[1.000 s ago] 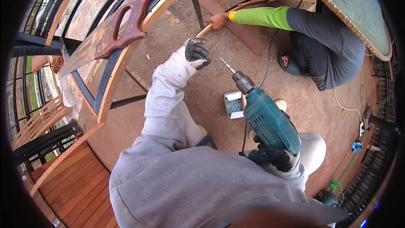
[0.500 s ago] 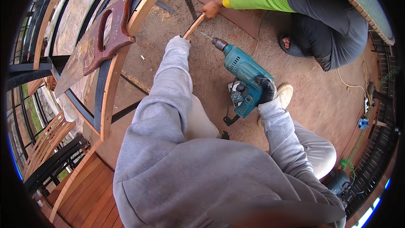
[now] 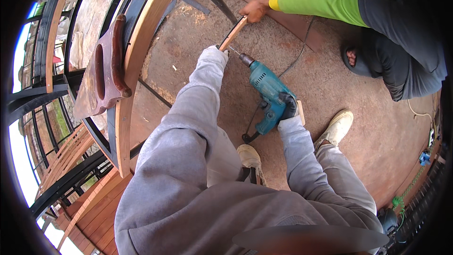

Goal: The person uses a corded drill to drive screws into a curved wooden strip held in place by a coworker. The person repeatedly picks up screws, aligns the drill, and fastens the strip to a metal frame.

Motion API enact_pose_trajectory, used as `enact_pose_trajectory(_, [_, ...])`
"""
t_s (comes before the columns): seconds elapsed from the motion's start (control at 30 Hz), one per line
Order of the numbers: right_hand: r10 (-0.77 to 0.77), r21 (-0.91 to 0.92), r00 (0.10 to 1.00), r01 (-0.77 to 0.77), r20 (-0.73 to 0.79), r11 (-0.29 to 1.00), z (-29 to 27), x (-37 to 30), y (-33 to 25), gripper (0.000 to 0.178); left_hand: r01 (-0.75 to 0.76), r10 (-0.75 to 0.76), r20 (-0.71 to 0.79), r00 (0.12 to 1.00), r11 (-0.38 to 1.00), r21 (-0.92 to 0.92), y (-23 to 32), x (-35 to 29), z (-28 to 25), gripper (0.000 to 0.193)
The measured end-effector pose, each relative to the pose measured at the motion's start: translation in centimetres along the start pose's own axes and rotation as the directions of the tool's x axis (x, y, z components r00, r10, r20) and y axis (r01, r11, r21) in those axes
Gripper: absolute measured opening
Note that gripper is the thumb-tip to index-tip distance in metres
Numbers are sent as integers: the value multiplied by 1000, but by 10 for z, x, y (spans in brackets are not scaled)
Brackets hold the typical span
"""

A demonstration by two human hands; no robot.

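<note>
My right hand [image 3: 288,106], in a dark glove, is wrapped round the handle of a teal power drill [image 3: 271,87]. The drill points up and to the left, its thin bit close to the near end of a curved wooden strip [image 3: 239,29] with a black edge. My left hand [image 3: 225,52] is at that end of the strip, mostly hidden by the grey sleeve, and appears to grip it. Farther along the strip, a co-worker's hand [image 3: 255,10] holds it from the right. That person's arm has a bright green sleeve [image 3: 316,5].
On the left, a handsaw [image 3: 107,66] with a brown handle rests against a curved black metal and wood frame [image 3: 137,52]. The co-worker crouches at upper right, one foot [image 3: 352,59] on the concrete floor [image 3: 339,89]. A cable [image 3: 302,49] crosses it. Wooden decking [image 3: 96,217] is at lower left.
The drill has swung to point more steeply upward, its bit now nearer the strip's end. My left hand and the strip appear farther right. The view has shifted, and both my shoes now show.
</note>
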State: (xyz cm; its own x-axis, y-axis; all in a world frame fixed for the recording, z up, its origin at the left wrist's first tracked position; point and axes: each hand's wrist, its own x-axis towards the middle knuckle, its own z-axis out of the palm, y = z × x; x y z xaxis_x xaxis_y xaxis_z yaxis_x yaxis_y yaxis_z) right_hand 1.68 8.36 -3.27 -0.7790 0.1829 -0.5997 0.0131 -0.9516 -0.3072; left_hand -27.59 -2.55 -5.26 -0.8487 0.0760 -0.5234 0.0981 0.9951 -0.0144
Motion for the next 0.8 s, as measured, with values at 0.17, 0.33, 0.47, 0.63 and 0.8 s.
enact_pose_trajectory(0.17, [47,89,998,-50,35,995,-3,6,-2,78,-27,27,22,999,1000,-11,-1,3,0,43])
enact_pose_trajectory(0.33, [38,69,998,-42,55,997,-8,10,-2,78,-47,47,17,999,999,-24,-4,6,6,43])
enact_pose_trajectory(0.47, [69,78,997,-71,27,994,-10,12,0,78,-56,56,22,998,998,-33,-6,9,8,43])
enact_pose_trajectory(0.63, [85,134,995,-90,45,987,-9,16,2,78,-58,59,30,998,998,-35,-8,12,10,43])
enact_pose_trajectory(0.8, [127,191,991,-134,48,972,-5,20,3,74,-92,92,32,995,996,-21,-14,25,21,45])
